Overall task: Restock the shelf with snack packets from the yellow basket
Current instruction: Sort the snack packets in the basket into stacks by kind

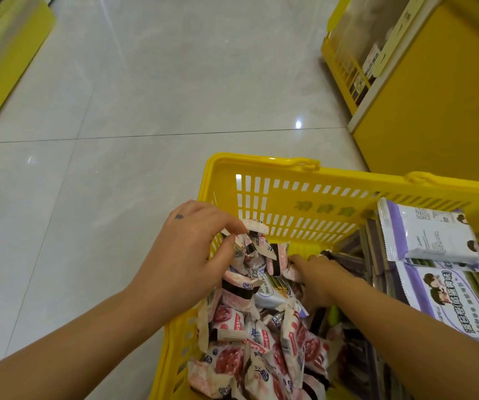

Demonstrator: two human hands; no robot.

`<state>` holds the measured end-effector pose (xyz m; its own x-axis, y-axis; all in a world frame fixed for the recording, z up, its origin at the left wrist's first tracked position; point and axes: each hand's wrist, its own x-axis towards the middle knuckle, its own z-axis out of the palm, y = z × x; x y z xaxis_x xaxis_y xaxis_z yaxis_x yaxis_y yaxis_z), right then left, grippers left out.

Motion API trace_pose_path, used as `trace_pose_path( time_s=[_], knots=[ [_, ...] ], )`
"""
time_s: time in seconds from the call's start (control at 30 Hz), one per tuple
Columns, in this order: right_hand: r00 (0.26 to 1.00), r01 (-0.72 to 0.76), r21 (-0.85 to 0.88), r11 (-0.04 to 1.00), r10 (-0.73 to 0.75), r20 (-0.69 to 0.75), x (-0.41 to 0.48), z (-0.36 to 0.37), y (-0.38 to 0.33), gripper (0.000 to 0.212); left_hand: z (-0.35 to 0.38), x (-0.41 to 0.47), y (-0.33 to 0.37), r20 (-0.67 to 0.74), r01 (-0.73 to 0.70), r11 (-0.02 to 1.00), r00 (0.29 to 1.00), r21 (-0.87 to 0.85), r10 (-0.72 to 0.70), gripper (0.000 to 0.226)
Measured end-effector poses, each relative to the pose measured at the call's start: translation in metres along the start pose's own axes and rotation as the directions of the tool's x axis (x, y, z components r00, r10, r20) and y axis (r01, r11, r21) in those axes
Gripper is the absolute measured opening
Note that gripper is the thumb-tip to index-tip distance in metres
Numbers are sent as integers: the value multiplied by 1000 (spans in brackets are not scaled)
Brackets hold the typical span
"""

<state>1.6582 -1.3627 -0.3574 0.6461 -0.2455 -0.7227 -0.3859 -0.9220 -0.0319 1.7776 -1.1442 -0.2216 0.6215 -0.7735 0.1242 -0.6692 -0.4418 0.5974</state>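
Fingers (301, 259) of the right hand (322, 281) lie partly hidden among snack packets (232, 316).

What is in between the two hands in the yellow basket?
In the head view, small pink-and-white snack packets lie between the left hand and the right hand, inside the yellow basket. The left hand pinches some.

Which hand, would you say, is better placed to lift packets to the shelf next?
Left. The left hand pinches a bunch of small packets at the rim of the yellow basket; the right hand is low among loose packets, its grip hidden.
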Motion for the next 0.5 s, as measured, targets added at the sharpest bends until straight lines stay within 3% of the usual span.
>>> trace_pose_path(
  time_s=[0.2,0.37,0.43,0.5],
  knots=[
    [999,-37,157,987,32,31,-23,-1,2,75,1,1,-2,-7,-12,1000,1000,-2,12,18],
    [969,-80,143,986,111,-220,-53,-47,-3,47,-1,1,1,10,-24,999,1000,43,23,16],
    [927,7,269,963,94,-364,-67,-69,-5,44,-2,0,3,23,-53,996,998,77,51,21],
    [872,179,480,859,87,-481,-82,-87,-12,46,-2,0,5,45,-103,991,994,81,100,35]
  ],
)
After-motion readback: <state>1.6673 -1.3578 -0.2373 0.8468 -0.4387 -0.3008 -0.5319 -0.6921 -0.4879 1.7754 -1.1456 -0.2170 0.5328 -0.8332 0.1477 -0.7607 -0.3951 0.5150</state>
